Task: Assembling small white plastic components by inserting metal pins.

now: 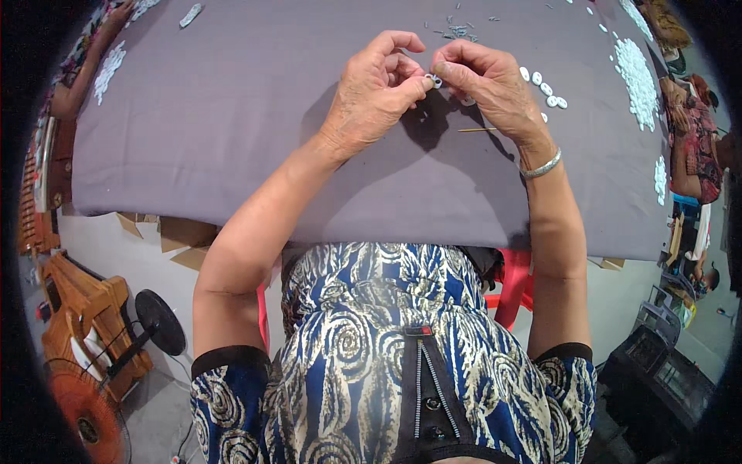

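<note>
Head view: a person in a blue, cream and black patterned garment [340, 348] sits at a table spread with a grey cloth [232, 155]
Left hand [369, 94]: thumb and fingers closed on a small white piece [437, 82] marked with a dark spot
Right hand [498, 87]: thumb and forefinger pinch at the upper edge of the same piece; a silvery bracelet [542, 165] circles the wrist
White piece: raised between both hands' fingertips, near the table's far side
Beside the right hand: white oval pieces [546, 90] lie scattered, and a thin yellow stick [475, 130] rests on the cloth
Beyond the hands: slender dark-grey bits [460, 32] in a loose cluster
Right edge: a large heap of white pieces [638, 83]
Lower left: an orange fan [83, 414] on the floor
</note>
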`<move>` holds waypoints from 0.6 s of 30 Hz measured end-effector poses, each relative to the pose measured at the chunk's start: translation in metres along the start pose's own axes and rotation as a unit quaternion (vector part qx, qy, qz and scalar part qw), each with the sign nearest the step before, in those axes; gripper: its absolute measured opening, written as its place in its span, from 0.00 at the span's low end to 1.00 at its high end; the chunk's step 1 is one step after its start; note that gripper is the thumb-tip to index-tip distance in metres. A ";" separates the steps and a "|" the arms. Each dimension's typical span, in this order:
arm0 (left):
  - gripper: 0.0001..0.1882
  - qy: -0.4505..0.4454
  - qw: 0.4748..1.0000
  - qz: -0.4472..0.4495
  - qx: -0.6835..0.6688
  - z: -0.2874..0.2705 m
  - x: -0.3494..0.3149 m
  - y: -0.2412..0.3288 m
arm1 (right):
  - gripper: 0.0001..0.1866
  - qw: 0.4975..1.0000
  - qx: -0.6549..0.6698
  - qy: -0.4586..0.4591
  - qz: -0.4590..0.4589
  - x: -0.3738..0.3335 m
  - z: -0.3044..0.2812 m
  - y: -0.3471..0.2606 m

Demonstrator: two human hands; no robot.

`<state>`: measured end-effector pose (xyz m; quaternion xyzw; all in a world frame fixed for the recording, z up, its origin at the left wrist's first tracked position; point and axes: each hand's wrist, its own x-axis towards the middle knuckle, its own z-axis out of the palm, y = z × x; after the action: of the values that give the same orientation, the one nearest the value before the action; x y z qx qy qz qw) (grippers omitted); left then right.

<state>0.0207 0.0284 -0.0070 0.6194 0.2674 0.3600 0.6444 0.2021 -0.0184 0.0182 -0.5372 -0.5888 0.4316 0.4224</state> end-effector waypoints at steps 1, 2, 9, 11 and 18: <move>0.21 0.000 1.000 0.002 -0.002 0.000 0.000 0.000 | 0.10 1.000 0.000 0.000 0.000 0.000 0.000 0.000; 0.21 0.001 1.000 0.002 -0.001 0.000 0.000 0.000 | 0.10 1.000 -0.013 -0.001 -0.001 0.000 0.000 -0.001; 0.19 0.028 1.000 0.000 -0.010 0.003 -0.002 -0.003 | 0.10 0.988 -0.141 0.038 -0.042 -0.001 0.005 -0.003; 0.17 0.037 0.999 0.001 -0.010 0.005 -0.002 -0.004 | 0.10 0.987 -0.147 0.047 -0.039 0.000 0.006 0.003; 0.17 0.064 0.998 -0.004 -0.005 0.005 -0.002 -0.003 | 0.10 0.980 -0.179 0.069 -0.054 0.001 0.012 0.003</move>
<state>0.0238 0.0245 -0.0096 0.5912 0.3083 0.3977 0.6303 0.1912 -0.0179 0.0124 -0.5997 -0.6542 0.2577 0.3820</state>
